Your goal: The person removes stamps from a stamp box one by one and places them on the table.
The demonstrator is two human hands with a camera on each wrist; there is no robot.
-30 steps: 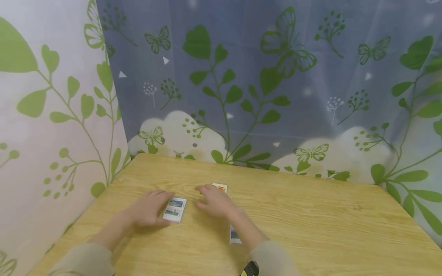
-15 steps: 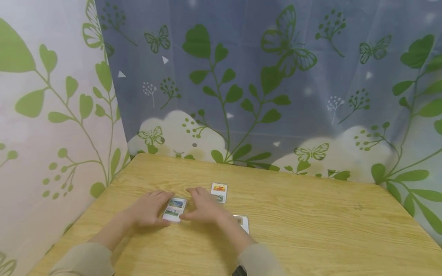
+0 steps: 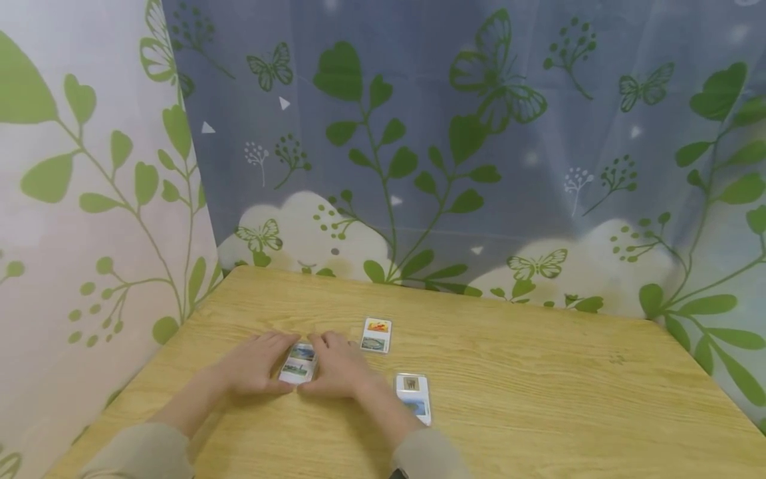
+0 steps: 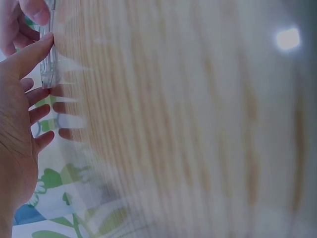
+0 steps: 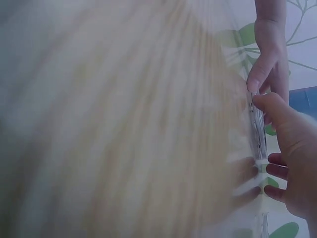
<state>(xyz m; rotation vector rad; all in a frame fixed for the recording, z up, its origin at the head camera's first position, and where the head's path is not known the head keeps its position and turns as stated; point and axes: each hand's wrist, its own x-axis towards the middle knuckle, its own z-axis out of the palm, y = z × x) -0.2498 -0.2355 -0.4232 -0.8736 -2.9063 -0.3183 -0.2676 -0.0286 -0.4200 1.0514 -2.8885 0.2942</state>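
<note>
At the left of the table, a clear-cased picture card (image 3: pixel 298 364) with two small landscape pictures lies between both hands. My left hand (image 3: pixel 254 364) holds its left side, thumb at the near corner and fingers toward the far one. My right hand (image 3: pixel 338 366) holds the right side in the same way. In the left wrist view the transparent edge (image 4: pixel 48 67) of the card shows, apparently in layers, beside the left thumb. The right wrist view shows this clear edge (image 5: pixel 257 126) next to the right thumb. How many layers there are cannot be told.
A second card (image 3: pixel 376 334) with a red-yellow picture lies behind the right hand. Another card (image 3: pixel 413 398), with a brown and a blue picture, lies beside the right forearm. The wooden table (image 3: pixel 538 386) ends at leaf-patterned cloth (image 3: pixel 431 199) behind and at the left.
My right hand has moved left, from beside the red-yellow card to the right side of the landscape card. Both other cards are now uncovered. The left hand has stayed nearly still.
</note>
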